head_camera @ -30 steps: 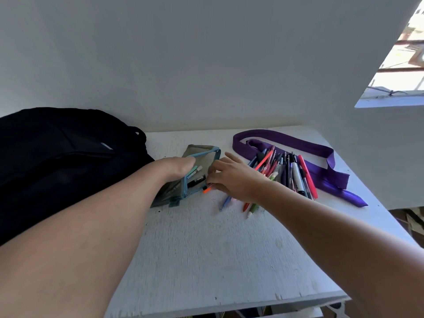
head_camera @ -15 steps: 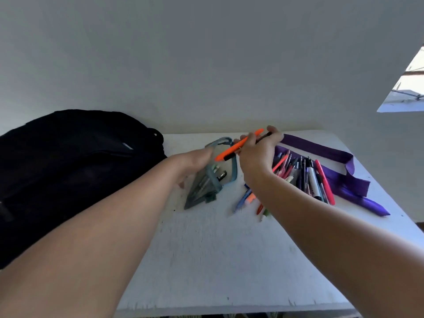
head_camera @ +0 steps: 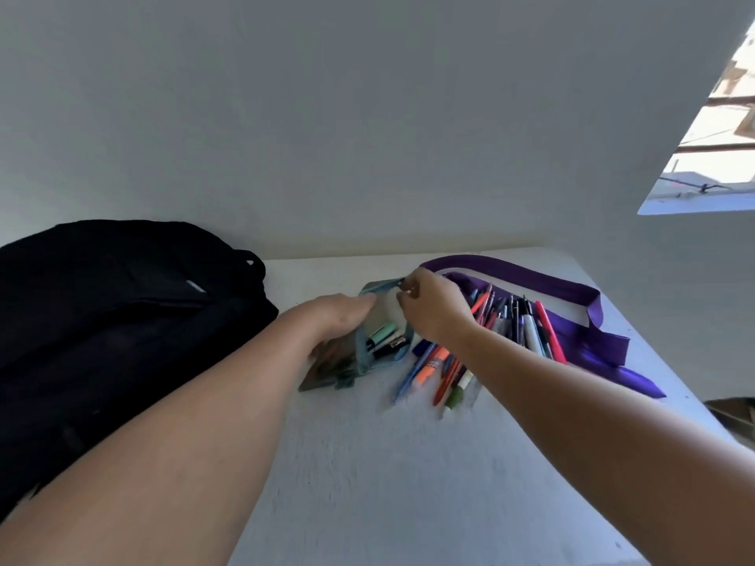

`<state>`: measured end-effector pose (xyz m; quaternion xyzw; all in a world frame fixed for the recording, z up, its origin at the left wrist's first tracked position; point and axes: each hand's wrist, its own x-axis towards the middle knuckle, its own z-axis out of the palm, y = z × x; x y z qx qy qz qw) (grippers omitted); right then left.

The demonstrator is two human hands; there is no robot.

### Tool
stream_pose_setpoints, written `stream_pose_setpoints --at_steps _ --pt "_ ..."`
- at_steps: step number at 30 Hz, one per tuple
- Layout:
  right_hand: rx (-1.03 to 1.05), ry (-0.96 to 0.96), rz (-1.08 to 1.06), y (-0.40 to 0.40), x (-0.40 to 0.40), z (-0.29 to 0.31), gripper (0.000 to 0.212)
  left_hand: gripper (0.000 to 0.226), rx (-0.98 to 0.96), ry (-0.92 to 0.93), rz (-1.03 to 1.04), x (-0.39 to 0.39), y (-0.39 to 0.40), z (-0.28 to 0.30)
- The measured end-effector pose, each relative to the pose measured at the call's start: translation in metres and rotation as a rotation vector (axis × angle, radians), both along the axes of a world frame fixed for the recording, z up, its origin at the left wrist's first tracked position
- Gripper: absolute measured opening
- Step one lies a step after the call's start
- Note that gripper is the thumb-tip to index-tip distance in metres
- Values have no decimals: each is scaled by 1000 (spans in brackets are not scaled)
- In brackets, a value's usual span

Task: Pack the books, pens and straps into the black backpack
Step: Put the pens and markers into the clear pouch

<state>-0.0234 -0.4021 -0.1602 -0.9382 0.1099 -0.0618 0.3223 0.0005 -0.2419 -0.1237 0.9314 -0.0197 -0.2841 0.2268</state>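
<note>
A grey-green pencil pouch [head_camera: 359, 357] with a blue rim stands open on the white table [head_camera: 408, 463], several pens showing in its mouth. My left hand [head_camera: 335, 316] grips the pouch's near side. My right hand [head_camera: 433, 308] pinches the pouch's far rim at its top edge; no pen shows in its fingers. A pile of loose pens [head_camera: 506, 332] lies to the right of the pouch, partly under my right wrist. Beneath and behind the pile lies a purple strap [head_camera: 572, 288]. The black backpack [head_camera: 110, 320] lies at the left. No books are in view.
A white wall rises right behind the table. A window opening [head_camera: 711, 149] is at the upper right. The table's right edge drops off near the strap's end [head_camera: 649, 390]. Something brown on the floor [head_camera: 735, 414] shows beyond that edge.
My right hand lifted an orange pen from beside the pouch and brought it to the mouth. That pen is now out of its fingers, which pinch the pouch's rim.
</note>
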Motion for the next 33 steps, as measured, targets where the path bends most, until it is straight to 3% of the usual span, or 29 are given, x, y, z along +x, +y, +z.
stream_pose_setpoints --at_steps 3,6,8,12,19,24,28,31,33 --pt "-251 -31 -71 -42 0 1 25 71 27 50 -38 6 -4 2" --pt "-470 107 -97 -75 1 1 30 68 34 85 -64 11 -5 2" --pt "-488 158 -76 -85 5 -3 23 67 37 82 -72 16 -5 3" --pt "-439 174 -65 -80 8 -10 30 69 80 91 -95 18 -5 1" --pt "-474 96 -97 -69 2 -3 10 71 89 76 -93 12 -7 2" --pt "-334 -131 -80 -59 3 5 9 70 90 71 -98 9 -6 2" --pt "29 -246 -81 -38 -2 12 12 69 67 79 -99 6 -3 3" --pt "281 -215 -115 -11 -9 7 19 66 31 92 -96 4 -4 5" --pt "316 -145 -77 7 -13 -3 21 67 23 90 -99 2 -7 5"
